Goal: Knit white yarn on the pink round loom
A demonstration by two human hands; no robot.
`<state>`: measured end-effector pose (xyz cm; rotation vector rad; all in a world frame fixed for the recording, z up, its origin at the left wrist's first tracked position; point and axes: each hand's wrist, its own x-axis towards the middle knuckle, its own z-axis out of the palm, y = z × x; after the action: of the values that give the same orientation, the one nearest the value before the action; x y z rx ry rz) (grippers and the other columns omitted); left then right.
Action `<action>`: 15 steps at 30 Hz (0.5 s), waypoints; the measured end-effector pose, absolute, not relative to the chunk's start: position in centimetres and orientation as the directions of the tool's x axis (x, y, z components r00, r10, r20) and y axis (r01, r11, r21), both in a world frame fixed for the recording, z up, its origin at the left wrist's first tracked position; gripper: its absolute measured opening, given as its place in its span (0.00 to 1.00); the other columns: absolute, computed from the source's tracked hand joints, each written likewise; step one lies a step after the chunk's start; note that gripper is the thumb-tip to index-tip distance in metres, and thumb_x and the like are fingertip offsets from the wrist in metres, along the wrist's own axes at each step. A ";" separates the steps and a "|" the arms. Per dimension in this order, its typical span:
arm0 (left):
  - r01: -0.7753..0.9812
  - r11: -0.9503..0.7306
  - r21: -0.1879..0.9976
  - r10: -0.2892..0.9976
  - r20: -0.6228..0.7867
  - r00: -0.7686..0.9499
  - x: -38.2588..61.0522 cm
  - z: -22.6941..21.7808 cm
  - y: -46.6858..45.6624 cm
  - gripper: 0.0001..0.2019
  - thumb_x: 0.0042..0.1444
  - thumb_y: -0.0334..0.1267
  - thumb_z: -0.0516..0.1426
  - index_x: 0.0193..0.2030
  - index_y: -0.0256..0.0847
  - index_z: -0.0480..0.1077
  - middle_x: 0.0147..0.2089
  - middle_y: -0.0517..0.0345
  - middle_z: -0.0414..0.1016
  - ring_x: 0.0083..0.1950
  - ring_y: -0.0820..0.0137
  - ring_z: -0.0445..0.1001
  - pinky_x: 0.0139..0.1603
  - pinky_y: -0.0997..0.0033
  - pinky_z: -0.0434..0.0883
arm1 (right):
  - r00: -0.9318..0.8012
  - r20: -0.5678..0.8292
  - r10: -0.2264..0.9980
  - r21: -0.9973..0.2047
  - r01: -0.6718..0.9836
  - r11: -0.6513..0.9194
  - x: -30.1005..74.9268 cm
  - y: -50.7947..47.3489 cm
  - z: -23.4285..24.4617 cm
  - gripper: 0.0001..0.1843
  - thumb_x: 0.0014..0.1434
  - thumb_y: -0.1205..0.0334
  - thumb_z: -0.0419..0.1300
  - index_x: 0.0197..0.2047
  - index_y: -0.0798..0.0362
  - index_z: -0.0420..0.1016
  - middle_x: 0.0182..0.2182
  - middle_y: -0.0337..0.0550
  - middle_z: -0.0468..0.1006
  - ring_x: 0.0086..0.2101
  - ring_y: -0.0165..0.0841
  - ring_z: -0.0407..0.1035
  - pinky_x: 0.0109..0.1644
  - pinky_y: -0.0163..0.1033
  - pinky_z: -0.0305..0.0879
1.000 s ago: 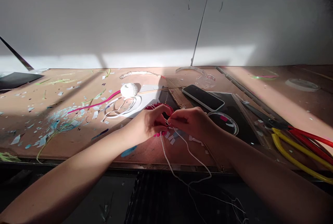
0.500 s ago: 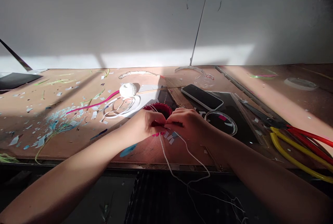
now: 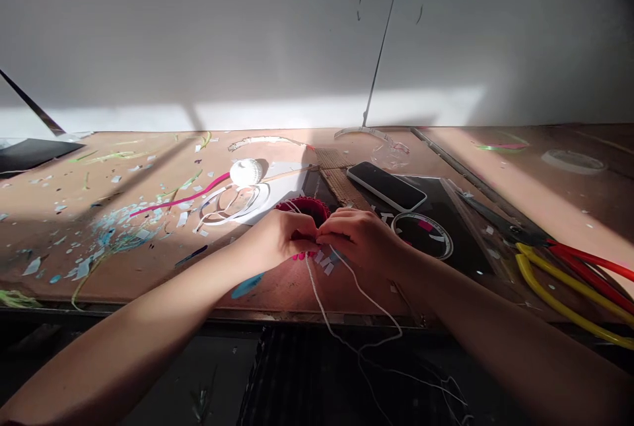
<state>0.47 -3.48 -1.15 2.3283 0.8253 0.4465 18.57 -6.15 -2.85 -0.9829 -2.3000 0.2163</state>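
My left hand (image 3: 277, 238) and my right hand (image 3: 359, 238) meet fingertip to fingertip over a round pink-red paper piece (image 3: 308, 207) on the brown table (image 3: 148, 267). Both hands are closed in a pinch on a thin white string (image 3: 347, 310). The string runs from the fingers over the table's front edge and loops down into the dark below. Small white paper bits lie just under my right fingers. Most of the pink-red piece is hidden behind my hands.
A white ball (image 3: 245, 171), a pink strip (image 3: 178, 198) and white paper rings (image 3: 232, 205) lie behind my left hand. A black phone (image 3: 386, 185), a tape roll (image 3: 424, 234), and yellow and red handled tools (image 3: 569, 274) sit to the right. Paper scraps (image 3: 113, 228) litter the left.
My hands have drawn closer together and a little lower over the pink-red piece. The string loop below has barely shifted.
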 end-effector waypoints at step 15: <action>0.364 -0.868 0.339 0.430 0.144 0.891 -0.4 0.1 -3.5 0.11 0.57 0.33 0.51 0.35 0.43 0.76 0.34 0.60 0.77 0.31 0.76 0.71 0.30 0.79 0.62 | -0.464 0.398 0.792 -0.544 0.576 0.611 18.5 -5.9 -2.9 0.06 0.52 0.71 0.59 0.27 0.55 0.77 0.24 0.40 0.76 0.27 0.27 0.68 0.32 0.30 0.60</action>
<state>-0.43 -3.50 0.09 2.7542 0.5934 0.3095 18.52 -5.94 -2.86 -1.0718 -2.2050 0.4439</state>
